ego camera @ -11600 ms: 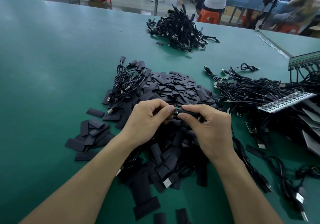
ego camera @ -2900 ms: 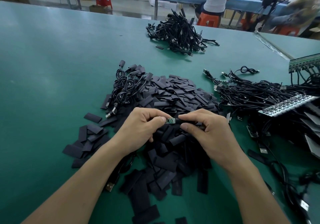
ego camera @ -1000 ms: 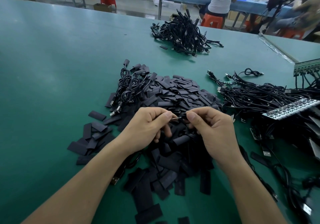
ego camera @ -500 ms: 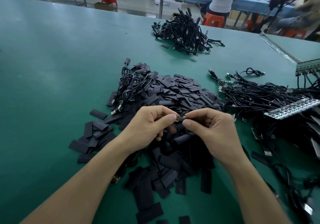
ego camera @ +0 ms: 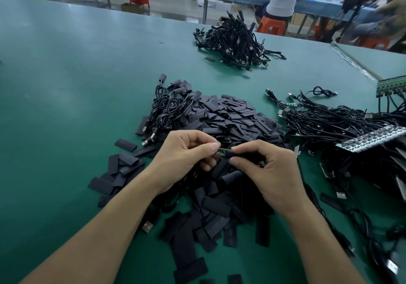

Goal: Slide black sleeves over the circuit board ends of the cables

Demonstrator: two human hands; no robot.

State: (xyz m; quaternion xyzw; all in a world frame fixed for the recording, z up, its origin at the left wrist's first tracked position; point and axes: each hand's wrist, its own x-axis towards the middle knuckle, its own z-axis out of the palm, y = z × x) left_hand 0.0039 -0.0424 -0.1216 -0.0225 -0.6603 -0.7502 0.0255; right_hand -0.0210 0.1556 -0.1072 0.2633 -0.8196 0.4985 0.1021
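Over the middle of the green table point(ego camera: 66, 68) the left hand point(ego camera: 186, 152) pinches a small green circuit board point(ego camera: 220, 152) between thumb and forefinger, its other fingers curled under. The right hand point(ego camera: 270, 169) faces it from 3 o'clock, thumb and forefinger clamped on a black sleeve point(ego camera: 229, 152) whose mouth meets the board's end; how far the board sits inside I cannot tell. Both hands hover just above a heap of loose sleeves point(ego camera: 230, 119). At 11 o'clock of the hands, coiled cables point(ego camera: 167, 108) lie on the heap's edge; at 3 o'clock spreads a tangle of cables point(ego camera: 329, 125); at 12 o'clock, well apart, sits a far bundle point(ego camera: 237, 42)
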